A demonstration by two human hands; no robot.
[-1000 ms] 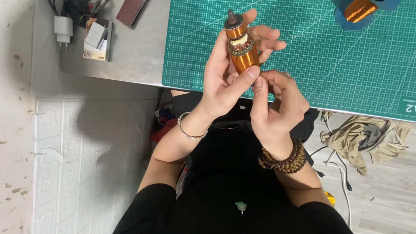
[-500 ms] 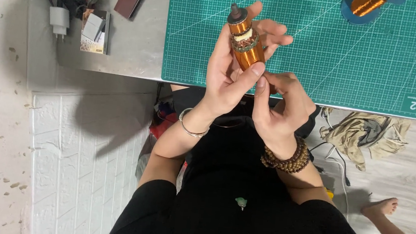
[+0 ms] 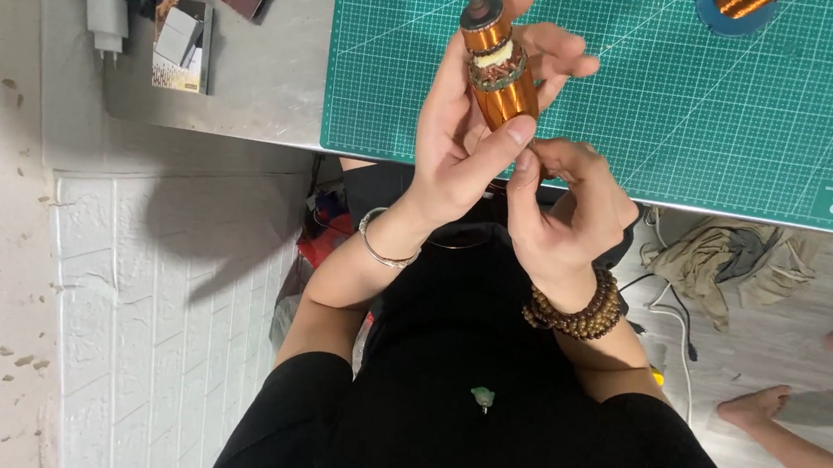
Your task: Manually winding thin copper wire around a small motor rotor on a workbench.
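Head view: the left hand [image 3: 459, 152] wraps its grip around a copper-wound motor armature [image 3: 497, 65], cylindrical with a dark shaft tip, held upright above the green gridded cutting mat [image 3: 651, 84]. The right hand [image 3: 564, 212] pinches something at the armature's lower end, hidden by fingers. A small white-and-tan box [image 3: 180, 43] lies on the grey tabletop [image 3: 259, 80], left.

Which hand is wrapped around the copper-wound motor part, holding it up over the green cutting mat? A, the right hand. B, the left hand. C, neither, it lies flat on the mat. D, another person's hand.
B: the left hand, with the silver bangle at its wrist, grips the copper-wound motor part upright over the green cutting mat, while the right hand only pinches at its lower end.
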